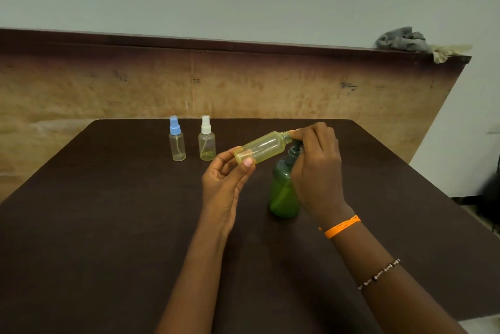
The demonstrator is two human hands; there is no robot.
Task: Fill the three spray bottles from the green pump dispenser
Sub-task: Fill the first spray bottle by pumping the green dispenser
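Note:
The green pump dispenser (pixel 282 193) stands upright on the dark brown table (pixel 108 225), right of centre. My right hand (pixel 316 168) is closed over its dark pump head and hides most of it. My left hand (pixel 224 185) holds an uncapped clear spray bottle (pixel 262 147) by its base, tilted almost flat, with its open neck up against the pump spout under my right fingers. Two more spray bottles stand upright at the back of the table: one with a blue cap (pixel 177 139), one with a white cap (pixel 207 139). Both hold a little yellowish liquid at the bottom.
A wooden board (pixel 243 82) stands along the far edge of the table. A grey cloth (pixel 403 40) and a pale crumpled rag (pixel 446 52) lie on its top right end. The table's right edge runs close to the dispenser's side.

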